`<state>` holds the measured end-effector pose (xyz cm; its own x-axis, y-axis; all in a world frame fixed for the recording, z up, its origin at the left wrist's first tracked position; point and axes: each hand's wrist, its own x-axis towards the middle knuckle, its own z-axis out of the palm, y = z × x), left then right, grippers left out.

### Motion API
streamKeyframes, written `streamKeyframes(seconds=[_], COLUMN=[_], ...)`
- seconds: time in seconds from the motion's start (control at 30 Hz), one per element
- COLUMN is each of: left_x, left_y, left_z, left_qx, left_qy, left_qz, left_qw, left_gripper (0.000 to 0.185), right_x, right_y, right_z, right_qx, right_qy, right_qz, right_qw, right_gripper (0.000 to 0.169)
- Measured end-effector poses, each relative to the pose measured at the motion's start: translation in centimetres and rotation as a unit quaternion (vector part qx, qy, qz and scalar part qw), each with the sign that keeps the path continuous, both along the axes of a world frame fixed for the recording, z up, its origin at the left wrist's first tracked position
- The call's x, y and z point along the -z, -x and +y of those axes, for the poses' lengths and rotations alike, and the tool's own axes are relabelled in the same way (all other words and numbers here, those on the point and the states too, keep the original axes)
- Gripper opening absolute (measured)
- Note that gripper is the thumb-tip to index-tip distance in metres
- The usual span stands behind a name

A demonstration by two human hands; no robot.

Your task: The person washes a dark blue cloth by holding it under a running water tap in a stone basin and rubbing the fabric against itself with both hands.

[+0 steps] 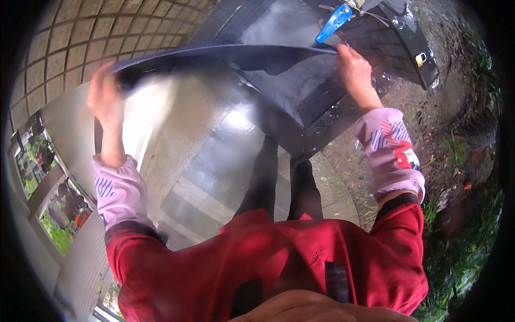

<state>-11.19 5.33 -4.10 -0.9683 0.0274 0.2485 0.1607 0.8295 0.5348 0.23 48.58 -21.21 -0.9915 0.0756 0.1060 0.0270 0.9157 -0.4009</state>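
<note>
A dark navy sheet of cloth or thin mat (225, 54) is stretched between my two raised hands. At its left end, my left hand (106, 94) grips the edge, slightly blurred. The right end is pinched in my right hand (356, 70). Beneath and beyond the sheet lies a wet, dark-tiled basin (281, 90), partly hidden by it. A tap with a blue lever handle (334, 24) stands over the basin, close to my right hand.
A brass padlock (421, 60) hangs on a dark box or panel at the right. Wet paving (225, 149) lies below the basin. A tiled wall (60, 52) rises at the upper left. Bare soil with leaves (346, 181) borders the paving at right.
</note>
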Motion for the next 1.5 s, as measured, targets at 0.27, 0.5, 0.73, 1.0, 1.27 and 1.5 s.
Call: streamKeyframes(seconds=[0.27,0.5,0.73,1.0,1.27,1.5], left_x=[4.9,11.8,18.4,19.9,12.4,14.2], left_y=[-0.4,-1.5,-2.7,-6.1,-7.5,-6.2], left_z=[7.7,16.8,22.1,14.0,14.7,13.3], left_qx=[0.229,0.330,0.325,0.279,0.295,0.270], left_qy=[-0.010,-0.133,-0.180,-0.101,-0.153,-0.153], left_qz=[-0.003,-0.024,-0.115,-0.136,-0.276,-0.513], left_qw=[0.973,0.934,0.921,0.945,0.902,0.800], left_gripper=[0.025,0.021,0.018,0.019,0.038,0.037], right_x=[-0.1,-3.2,-6.7,-4.3,-0.2,-4.5], right_y=[-2.2,-7.9,-8.6,-2.6,-1.4,-0.7], right_z=[7.1,16.8,19.8,8.0,-9.4,-11.6], right_qx=[0.229,0.361,0.385,0.158,-0.065,-0.120], right_qy=[0.489,0.503,0.478,0.408,0.521,0.546], right_qz=[-0.080,0.105,0.122,-0.030,-0.180,-0.139], right_qw=[0.838,0.778,0.780,0.899,0.831,0.818], right_gripper=[0.022,0.024,0.026,0.032,0.038,0.028])
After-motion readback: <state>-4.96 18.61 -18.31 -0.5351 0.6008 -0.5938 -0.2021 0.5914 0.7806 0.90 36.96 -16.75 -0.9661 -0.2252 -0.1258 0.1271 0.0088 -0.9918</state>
